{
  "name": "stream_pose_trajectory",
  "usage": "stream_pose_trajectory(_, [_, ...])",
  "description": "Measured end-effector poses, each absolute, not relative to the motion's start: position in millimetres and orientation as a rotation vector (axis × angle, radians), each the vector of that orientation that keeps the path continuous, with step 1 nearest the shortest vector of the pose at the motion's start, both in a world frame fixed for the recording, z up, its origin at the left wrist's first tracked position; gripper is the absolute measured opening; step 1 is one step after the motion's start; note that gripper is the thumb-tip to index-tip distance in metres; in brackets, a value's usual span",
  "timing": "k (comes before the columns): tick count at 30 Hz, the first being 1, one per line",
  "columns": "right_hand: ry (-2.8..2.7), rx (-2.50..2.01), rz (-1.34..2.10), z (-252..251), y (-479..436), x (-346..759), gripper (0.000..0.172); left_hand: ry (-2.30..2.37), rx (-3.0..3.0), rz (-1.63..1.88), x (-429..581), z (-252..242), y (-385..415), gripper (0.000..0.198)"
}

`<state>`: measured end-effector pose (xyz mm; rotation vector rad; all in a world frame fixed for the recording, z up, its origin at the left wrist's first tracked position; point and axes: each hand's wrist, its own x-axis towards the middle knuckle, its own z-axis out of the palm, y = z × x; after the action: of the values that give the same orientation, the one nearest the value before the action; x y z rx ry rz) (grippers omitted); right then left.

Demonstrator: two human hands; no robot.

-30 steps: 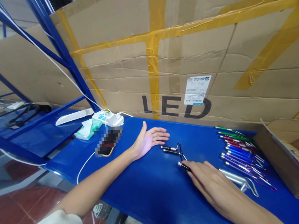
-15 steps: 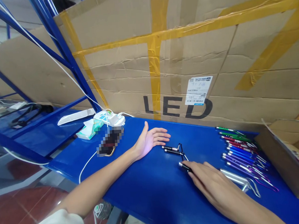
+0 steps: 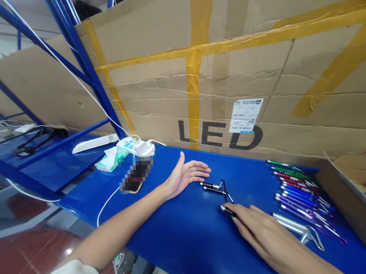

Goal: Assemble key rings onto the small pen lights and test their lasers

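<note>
In the head view my left hand [image 3: 187, 176] rests palm up over the blue table, thumb and fingers stretched out, holding nothing. My right hand [image 3: 258, 229] is closed round a small black flashlight [image 3: 227, 211], whose silver-rimmed end points toward my left palm. Between the hands lie two more black flashlights [image 3: 211, 187], side by side, with a black carabiner clip. A silver flashlight [image 3: 290, 223] with a clip lies to the right of my right hand, partly hidden behind it. Farther right, several flashlights [image 3: 298, 192] in green, red, blue and purple lie in a row.
A phone [image 3: 137, 177] on a cable lies left of my left hand. Behind it are a tissue pack [image 3: 111, 161] and a white power strip [image 3: 138, 146]. An upright cardboard sheet [image 3: 155, 97] backs the table [image 3: 189, 236]. An open cardboard box [image 3: 351, 205] stands at the right.
A pale violet glow on my left palm is gone. My left fingers have curled slightly. The view has tilted a little; the right hand still holds the flashlight.
</note>
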<state>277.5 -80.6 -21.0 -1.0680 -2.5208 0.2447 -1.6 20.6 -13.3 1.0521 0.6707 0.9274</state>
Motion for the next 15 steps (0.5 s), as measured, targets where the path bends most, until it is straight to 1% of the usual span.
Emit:
stream_pose_trajectory(11, [-2.406,-0.997,0.113,-28.1,-73.0,284.8,0.032,0.652,0.997,0.935,-2.3,-19.7,24.1,0.101])
stream_pose_trajectory(15, [-2.381,-1.061,0.161,-33.3,-73.2,286.8,0.033,0.647,1.001,0.929,-2.6,-18.3,24.3,0.100])
